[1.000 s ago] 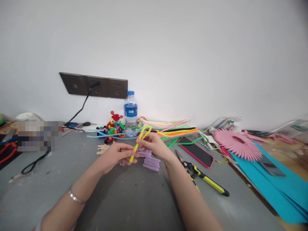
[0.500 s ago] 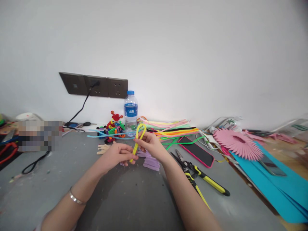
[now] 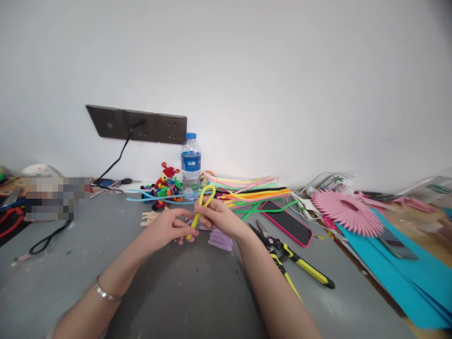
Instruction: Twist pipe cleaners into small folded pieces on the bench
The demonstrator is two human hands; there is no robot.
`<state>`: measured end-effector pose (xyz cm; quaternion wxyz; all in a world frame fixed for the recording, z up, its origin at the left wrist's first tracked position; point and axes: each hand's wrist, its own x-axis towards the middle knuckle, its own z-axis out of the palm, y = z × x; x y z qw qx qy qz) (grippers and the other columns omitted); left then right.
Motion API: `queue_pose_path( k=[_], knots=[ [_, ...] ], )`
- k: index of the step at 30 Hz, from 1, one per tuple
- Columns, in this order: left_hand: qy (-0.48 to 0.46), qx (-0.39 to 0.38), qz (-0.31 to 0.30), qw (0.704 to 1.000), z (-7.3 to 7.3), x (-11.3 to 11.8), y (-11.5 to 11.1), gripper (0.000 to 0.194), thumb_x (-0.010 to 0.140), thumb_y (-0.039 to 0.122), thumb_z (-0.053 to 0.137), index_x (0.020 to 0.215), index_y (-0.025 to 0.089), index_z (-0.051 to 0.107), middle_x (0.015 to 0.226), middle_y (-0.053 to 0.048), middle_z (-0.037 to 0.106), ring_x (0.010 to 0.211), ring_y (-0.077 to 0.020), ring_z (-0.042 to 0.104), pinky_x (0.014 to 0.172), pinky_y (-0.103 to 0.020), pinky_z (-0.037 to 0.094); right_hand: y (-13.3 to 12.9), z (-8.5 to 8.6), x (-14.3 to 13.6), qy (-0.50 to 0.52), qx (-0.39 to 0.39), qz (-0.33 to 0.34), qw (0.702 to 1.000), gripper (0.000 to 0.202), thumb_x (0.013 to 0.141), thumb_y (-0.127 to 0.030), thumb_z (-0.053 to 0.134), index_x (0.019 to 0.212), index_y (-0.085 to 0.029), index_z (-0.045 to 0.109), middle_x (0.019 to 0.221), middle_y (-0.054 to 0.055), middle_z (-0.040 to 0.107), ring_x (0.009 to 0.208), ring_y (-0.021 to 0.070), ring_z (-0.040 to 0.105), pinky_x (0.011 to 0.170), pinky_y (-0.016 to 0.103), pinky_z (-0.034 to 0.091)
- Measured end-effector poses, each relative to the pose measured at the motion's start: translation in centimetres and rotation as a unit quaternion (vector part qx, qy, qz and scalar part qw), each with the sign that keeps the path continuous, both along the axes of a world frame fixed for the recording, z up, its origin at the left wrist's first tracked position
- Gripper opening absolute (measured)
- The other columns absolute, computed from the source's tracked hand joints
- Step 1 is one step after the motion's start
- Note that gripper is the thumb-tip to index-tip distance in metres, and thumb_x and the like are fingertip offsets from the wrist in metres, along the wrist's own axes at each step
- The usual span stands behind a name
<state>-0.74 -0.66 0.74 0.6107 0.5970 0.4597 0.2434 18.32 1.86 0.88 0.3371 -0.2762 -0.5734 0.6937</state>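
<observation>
A yellow pipe cleaner (image 3: 208, 189), bent into a narrow loop, is held up between both hands over the grey table (image 3: 183, 292). My left hand (image 3: 170, 229) pinches its lower end between thumb and fingers. Higher up, where the strands come together under the loop, my right hand (image 3: 218, 217) grips it. Behind and below the fingers lie purple bent pipe cleaner pieces (image 3: 221, 240), partly hidden. Cream-coloured pieces (image 3: 149, 218) show just beyond my left hand.
Yellow-handled shears (image 3: 282, 252) and a pink-edged phone (image 3: 287, 222) lie right. Coloured pipe cleaners (image 3: 254, 193), a water bottle (image 3: 191, 162) and small pipe cleaner figures (image 3: 167, 188) line the wall. Blue sheets (image 3: 399, 282) and a pink pleated paper disc (image 3: 348, 212) are far right.
Both hands still hold the yellow pipe cleaner. Its loop sits slightly lower and leans more to the right, and its lower end has shifted a little left.
</observation>
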Motion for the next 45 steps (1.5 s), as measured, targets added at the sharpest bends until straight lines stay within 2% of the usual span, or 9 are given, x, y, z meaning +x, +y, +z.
queue_pose_path(
  k=[5, 10, 14, 20, 25, 29, 38, 42, 45],
  knots=[
    [0.032, 0.017, -0.036, 0.999, 0.7, 0.2, -0.1, 0.026, 0.077, 0.038, 0.068, 0.084, 0.013, 0.072, 0.078, -0.007, 0.076, 0.064, -0.0144, 0.064, 0.057, -0.023, 0.046, 0.4, 0.4, 0.5, 0.087, -0.100, 0.015, 0.991, 0.031, 0.084, -0.043, 0.062, 0.076, -0.014, 0.056, 0.040, -0.009, 0.046, 0.032, 0.0026, 0.025, 0.035, 0.016, 0.020],
    [0.053, 0.006, -0.047, 0.997, 1.1, 0.2, -0.4, 0.026, 0.076, 0.039, 0.069, 0.081, 0.014, 0.075, 0.074, -0.006, 0.076, 0.060, -0.0126, 0.062, 0.057, -0.021, 0.046, 0.7, 0.3, 0.8, 0.161, -0.151, -0.013, 0.975, 0.027, 0.082, -0.039, 0.067, 0.078, -0.014, 0.058, 0.049, -0.004, 0.058, 0.035, 0.0033, 0.042, 0.034, 0.012, 0.032],
    [0.062, -0.019, -0.075, 0.995, 0.9, 0.3, -0.6, 0.025, 0.073, 0.038, 0.070, 0.078, 0.013, 0.076, 0.073, -0.007, 0.076, 0.063, -0.0146, 0.064, 0.058, -0.022, 0.048, 1.5, 1.2, 2.9, 0.253, -0.184, -0.115, 0.943, 0.020, 0.077, -0.025, 0.073, 0.072, -0.016, 0.056, 0.052, -0.005, 0.059, 0.044, 0.0034, 0.052, 0.042, 0.009, 0.042],
    [0.013, -0.002, 0.004, 1.000, 0.3, -0.2, 0.1, 0.030, 0.073, 0.041, 0.071, 0.084, 0.013, 0.075, 0.085, -0.011, 0.077, 0.064, -0.0150, 0.064, 0.057, -0.022, 0.048, 2.3, 2.9, 6.1, 0.301, -0.035, -0.305, 0.903, 0.017, 0.073, -0.028, 0.075, 0.079, -0.018, 0.063, 0.063, -0.006, 0.061, 0.055, 0.0041, 0.052, 0.053, 0.013, 0.045],
    [0.019, 0.034, 0.035, 0.999, -0.1, -0.2, 0.5, 0.035, 0.074, 0.043, 0.068, 0.086, 0.012, 0.075, 0.077, -0.009, 0.075, 0.052, -0.0115, 0.056, 0.052, -0.023, 0.045, 0.6, 2.1, 2.3, 0.007, 0.038, -0.172, 0.984, 0.027, 0.079, -0.037, 0.069, 0.095, -0.016, 0.070, 0.058, -0.005, 0.048, 0.047, 0.0064, 0.032, 0.043, 0.022, 0.025],
    [0.048, 0.064, 0.030, 0.996, -0.4, 0.2, 0.4, 0.029, 0.072, 0.042, 0.068, 0.075, 0.013, 0.073, 0.066, -0.006, 0.071, 0.051, -0.0121, 0.055, 0.052, -0.023, 0.044, -0.2, 1.4, 0.7, -0.062, 0.071, -0.064, 0.993, 0.029, 0.084, -0.045, 0.062, 0.075, -0.018, 0.069, 0.051, -0.005, 0.040, 0.045, 0.0075, 0.030, 0.045, 0.024, 0.021],
    [0.158, 0.259, 0.084, 0.949, -0.7, -0.7, 0.6, 0.030, 0.077, 0.042, 0.059, 0.077, 0.018, 0.076, 0.073, -0.004, 0.076, 0.064, -0.0193, 0.066, 0.059, -0.025, 0.047, 0.9, 0.9, 0.0, -0.012, 0.069, -0.188, 0.980, 0.050, 0.084, -0.062, 0.050, 0.073, -0.016, 0.064, 0.051, 0.001, 0.061, 0.039, 0.0094, 0.046, 0.043, 0.023, 0.034],
    [0.218, 0.340, 0.138, 0.904, -0.9, -1.4, 1.0, 0.026, 0.076, 0.038, 0.058, 0.076, 0.020, 0.077, 0.071, -0.004, 0.076, 0.060, -0.0200, 0.065, 0.059, -0.027, 0.046, 0.6, 3.8, 2.9, -0.009, 0.139, -0.384, 0.913, 0.053, 0.081, -0.066, 0.047, 0.064, -0.018, 0.059, 0.044, 0.002, 0.057, 0.035, 0.0106, 0.043, 0.039, 0.023, 0.031],
    [0.154, 0.304, 0.186, 0.922, -1.1, -1.8, 1.6, 0.030, 0.073, 0.044, 0.061, 0.078, 0.019, 0.076, 0.073, -0.006, 0.076, 0.064, -0.0230, 0.068, 0.060, -0.029, 0.049, -1.0, 6.5, 7.7, -0.005, 0.180, -0.461, 0.869, 0.048, 0.082, -0.065, 0.046, 0.068, -0.019, 0.053, 0.047, -0.002, 0.053, 0.041, 0.0094, 0.042, 0.044, 0.021, 0.031]
  ],
)
